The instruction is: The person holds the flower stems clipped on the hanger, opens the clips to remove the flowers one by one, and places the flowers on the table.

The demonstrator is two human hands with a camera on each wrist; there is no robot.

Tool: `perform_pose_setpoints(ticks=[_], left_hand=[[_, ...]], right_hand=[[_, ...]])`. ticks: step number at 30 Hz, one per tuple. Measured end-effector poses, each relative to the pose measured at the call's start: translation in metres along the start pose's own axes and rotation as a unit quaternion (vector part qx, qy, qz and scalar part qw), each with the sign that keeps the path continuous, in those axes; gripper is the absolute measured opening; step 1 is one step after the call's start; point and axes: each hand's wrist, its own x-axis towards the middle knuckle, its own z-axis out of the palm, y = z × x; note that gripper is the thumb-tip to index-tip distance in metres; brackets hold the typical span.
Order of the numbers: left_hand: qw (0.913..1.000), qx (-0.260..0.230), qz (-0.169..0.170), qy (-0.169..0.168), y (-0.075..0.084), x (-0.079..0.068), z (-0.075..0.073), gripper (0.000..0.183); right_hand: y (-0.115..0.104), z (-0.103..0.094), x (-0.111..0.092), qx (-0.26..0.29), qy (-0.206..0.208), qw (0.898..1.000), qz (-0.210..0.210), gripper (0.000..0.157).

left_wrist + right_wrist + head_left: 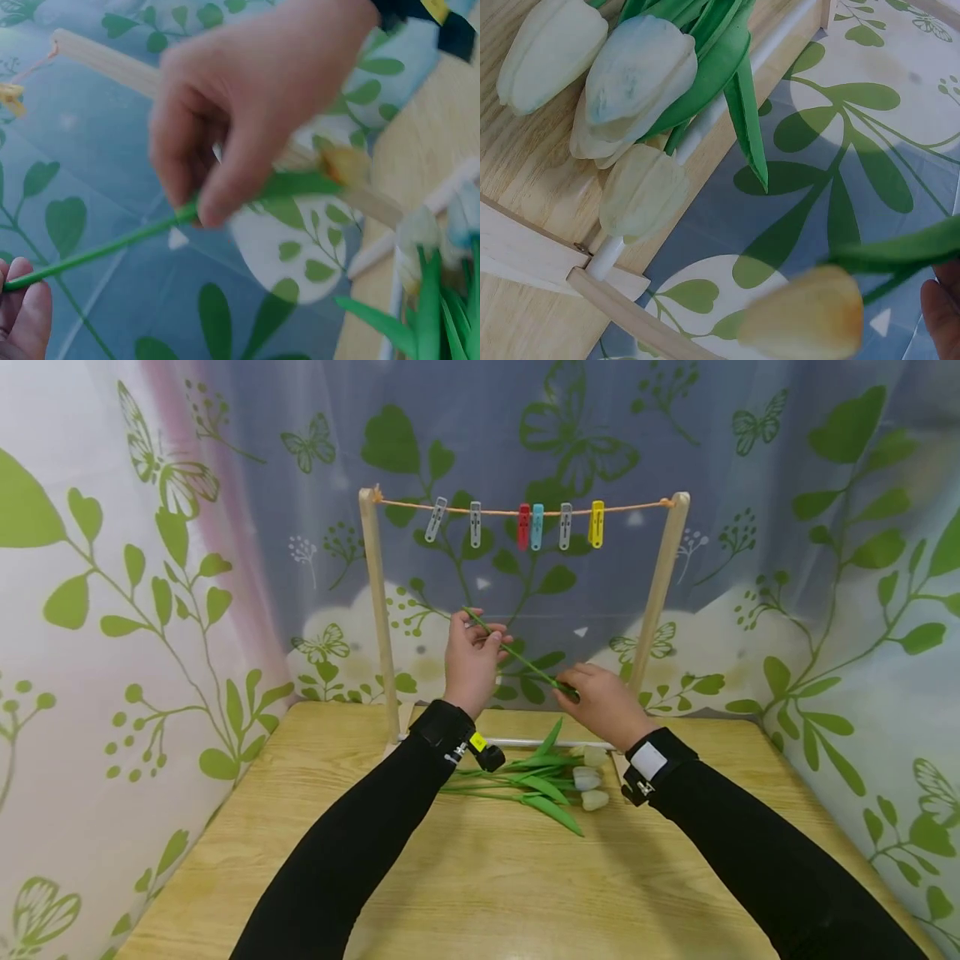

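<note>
A yellow tulip with a long green stem [527,663] is held slantwise between both hands, in front of the wooden rack. My left hand [474,664] pinches the stem near its bare end. My right hand [606,700] grips it lower down, close to the leaf and flower head. In the left wrist view, the right hand [232,105] has thumb and fingertips on the stem, and the left fingers [28,311] hold the far end. The yellow flower head [806,315] is blurred in the right wrist view. Below the hands, several pale tulips [588,778] lie on the table.
An orange string [498,513] runs between two wooden posts [381,618]. Along it hang several clothespins, among them a red one [523,527], a blue one [537,527] and a yellow one [597,524]. A white bar [517,742] joins the rack's feet. A leaf-patterned curtain [172,610] surrounds the wooden table [480,893].
</note>
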Motion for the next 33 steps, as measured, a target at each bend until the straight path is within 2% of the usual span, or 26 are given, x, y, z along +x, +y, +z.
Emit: perform_pose_setpoints(ticks=[5,11,16,21,24,29,32,33], left_hand=[[1.0000,0.006,-0.005,-0.003,-0.011,-0.004,-0.015,0.042],[0.9999,0.014,0.009,0.004,-0.026,-0.008,-0.031,0.051],[0.9972,0.073,0.000,0.018,-0.029,-0.013,-0.043,0.056],[0.9910,0.132,0.005,0.019,-0.045,-0.013,-0.060,0.043],[0.9802,0.195,0.029,0.023,-0.055,-0.012,-0.070,0.033],[0.9531,0.291,0.078,0.026,-0.062,-0.014,-0.082,0.030],[0.9266,0.355,0.121,0.028,-0.063,-0.018,-0.089,0.026],[0.9127,0.382,0.143,0.031,-0.064,-0.019,-0.091,0.023]], right_hand=[[0.001,-0.001,-0.001,-0.001,-0.005,1.000,0.012,0.020],[0.003,-0.004,0.001,-0.021,0.008,1.000,-0.003,0.020],[-0.001,-0.009,0.005,-0.031,0.032,0.999,-0.010,0.017],[-0.012,-0.006,0.009,-0.032,0.069,0.997,0.006,0.016],[-0.021,-0.004,0.013,-0.026,0.094,0.995,0.016,0.015],[-0.031,-0.001,0.015,-0.024,0.126,0.991,0.030,0.015],[-0.035,0.001,0.016,-0.026,0.132,0.990,0.037,0.015],[-0.037,0.002,0.015,-0.027,0.132,0.990,0.037,0.016]])
